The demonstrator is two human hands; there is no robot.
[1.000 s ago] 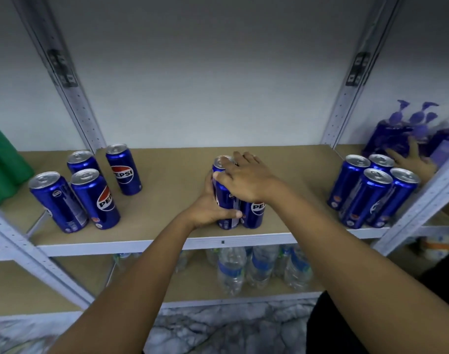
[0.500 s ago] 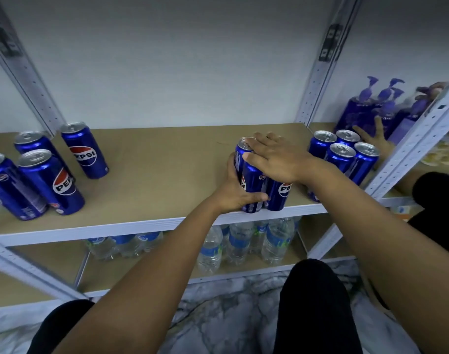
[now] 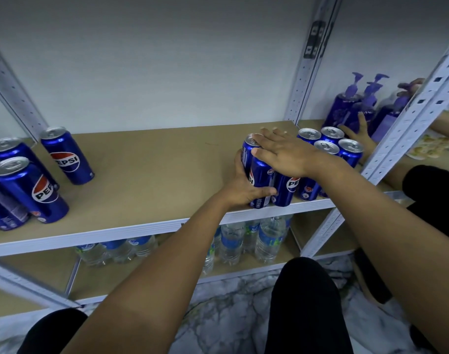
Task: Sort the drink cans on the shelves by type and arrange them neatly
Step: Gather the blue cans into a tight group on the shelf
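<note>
**Both hands on a cluster of blue cans at the shelf's front edge**

Head view: A small cluster of blue Pepsi cans [image 3: 263, 180] stands upright near the front edge of the tan shelf [image 3: 154, 175], right of its middle. The left hand [image 3: 244, 187] wraps round the cluster's left side, its thumb lying across the front of the nearest can and its fingers curled behind, so the grip is clamped on the cans. The right hand [image 3: 284, 154] lies flat over the can tops, its fingers straight and slightly spread, pressing down rather than gripping.

Just beside the cluster, to its right and partly hidden by the right forearm, stands a tight group of four more blue cans [image 3: 328, 146], their silver lids showing. How close the two groups come cannot be told, since the arm covers the gap.

At the left end of the same shelf stand further blue cans: one alone [image 3: 67, 157] with its logo facing forward, and a bunch at the picture's edge [image 3: 26, 187], well apart from the held cluster.

Behind a perforated metal upright [image 3: 407, 129] on the right are purple pump bottles [image 3: 356, 103], with another person's hand [image 3: 359, 134] resting near them. On the lower shelf, clear water bottles [image 3: 233, 241] with blue labels stand in a row. The floor [image 3: 231, 302] is marbled grey.
</note>
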